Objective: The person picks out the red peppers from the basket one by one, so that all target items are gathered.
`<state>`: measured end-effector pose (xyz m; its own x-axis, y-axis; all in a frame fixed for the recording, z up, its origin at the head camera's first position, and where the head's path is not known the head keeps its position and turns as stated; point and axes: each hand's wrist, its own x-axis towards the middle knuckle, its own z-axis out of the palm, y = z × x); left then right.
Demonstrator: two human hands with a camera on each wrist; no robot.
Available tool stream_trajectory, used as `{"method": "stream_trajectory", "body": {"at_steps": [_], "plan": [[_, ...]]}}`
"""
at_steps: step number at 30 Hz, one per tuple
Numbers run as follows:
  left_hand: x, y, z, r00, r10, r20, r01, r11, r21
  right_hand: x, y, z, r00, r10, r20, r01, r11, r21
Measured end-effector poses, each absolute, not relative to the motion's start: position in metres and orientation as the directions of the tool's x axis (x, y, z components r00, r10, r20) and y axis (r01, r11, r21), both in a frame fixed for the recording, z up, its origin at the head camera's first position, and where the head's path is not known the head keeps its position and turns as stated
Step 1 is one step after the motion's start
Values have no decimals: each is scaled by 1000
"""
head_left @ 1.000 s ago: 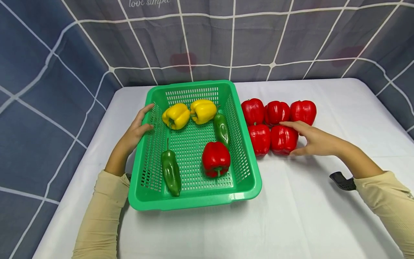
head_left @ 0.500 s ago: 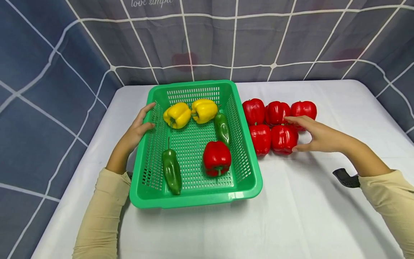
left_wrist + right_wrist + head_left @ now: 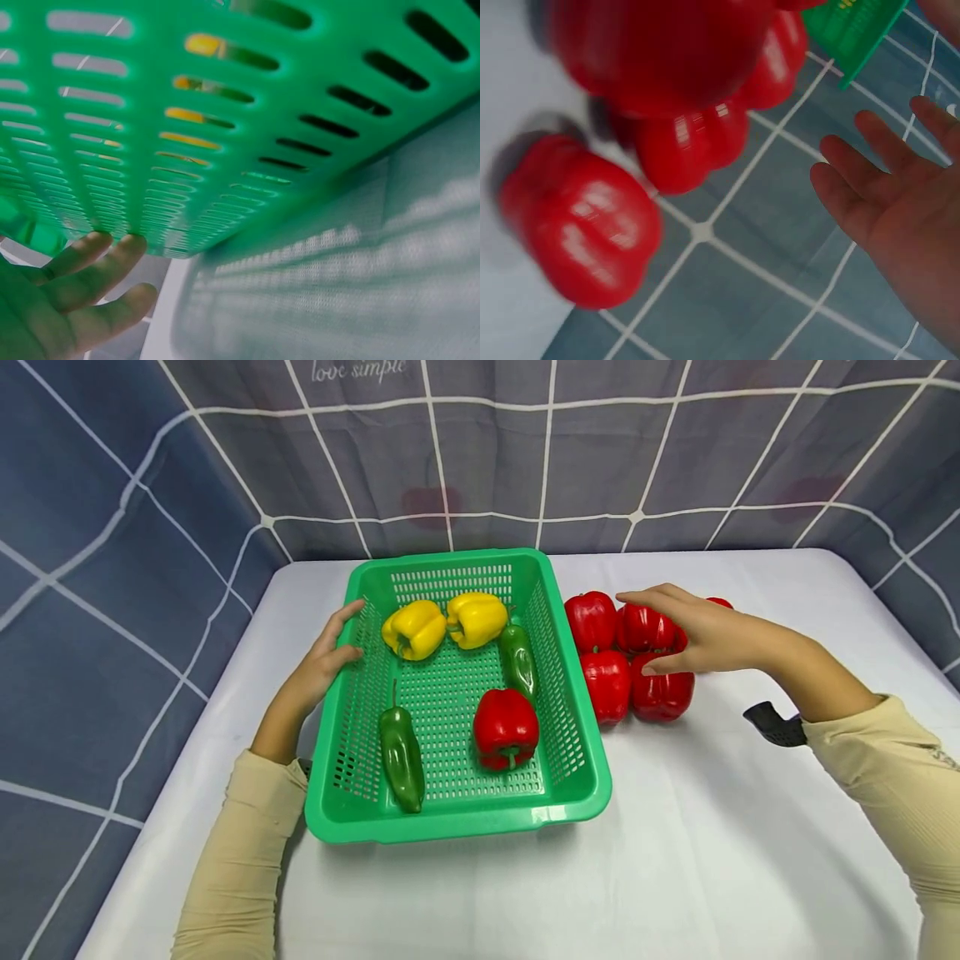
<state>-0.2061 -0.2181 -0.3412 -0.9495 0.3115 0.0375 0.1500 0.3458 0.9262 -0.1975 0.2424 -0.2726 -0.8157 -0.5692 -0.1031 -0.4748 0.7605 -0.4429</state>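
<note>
My left hand (image 3: 313, 675) holds the left rim of a green plastic basket (image 3: 459, 832), its thumb and index finger over the edge. In the left wrist view, other fingers (image 3: 112, 266) lie against the outer wall. Inside the basket are two yellow bell peppers (image 3: 415, 630), two long green peppers (image 3: 402, 762) and one red bell pepper (image 3: 506, 727). Right of the basket, several red bell peppers (image 3: 606, 683) stand in two rows. My right hand (image 3: 716, 631) hovers over them with fingers spread and nothing held, partly hiding the back ones. The right wrist view shows its straight fingers (image 3: 847, 161) apart from the peppers.
A white cloth (image 3: 540, 893) covers the table. Grey-blue checked curtains (image 3: 495, 460) hang behind and at both sides. The basket's right wall stands close beside the red peppers. Black straps (image 3: 776, 724) show at the wrists.
My right hand drew slightly right, away from the front red pepper, then rose and moved left and back over the group. The left hand stays on the basket rim.
</note>
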Motion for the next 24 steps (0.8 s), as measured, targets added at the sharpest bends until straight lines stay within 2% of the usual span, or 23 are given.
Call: {"method": "stream_trajectory", "body": {"at_steps": [11,24], "plan": [[-207,-218,-339,-948,315,37,145,327,934,-213,207,-258,-757,-645,-99,-557,718,-418],[-209,-220,-343,-947,318,47,155,324,933,-219,181,-257,-716,-691,-99,-587,673,-449]]}}
